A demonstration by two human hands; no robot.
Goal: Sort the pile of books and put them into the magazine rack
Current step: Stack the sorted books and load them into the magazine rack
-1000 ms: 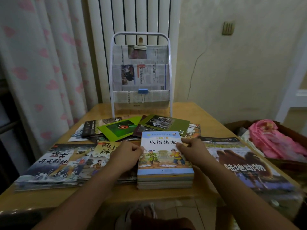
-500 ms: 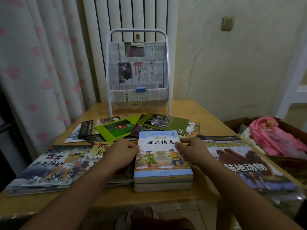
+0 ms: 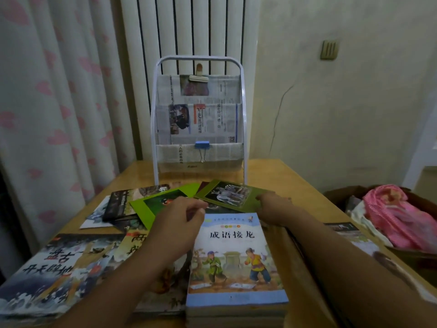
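The right hand [image 3: 272,204] pinches the near right corner of the green zebra book [image 3: 233,194], fingers curled on its edge. The left hand [image 3: 182,216] hovers loosely curled over the bright green book [image 3: 151,205] (contact unclear). A blue-covered stack [image 3: 236,263] lies nearest; the magazine rack [image 3: 199,119] stands upright at the table's [image 3: 283,176] far edge

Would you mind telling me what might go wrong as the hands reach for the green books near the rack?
1. The right hand touches only the corner of the zebra book; a corner grip might let it droop or slip.
2. That book overlaps the ladybird book under the left hand, so lifting one may drag others.
3. The magazine rack pockets are newspaper-lined, which could snag.
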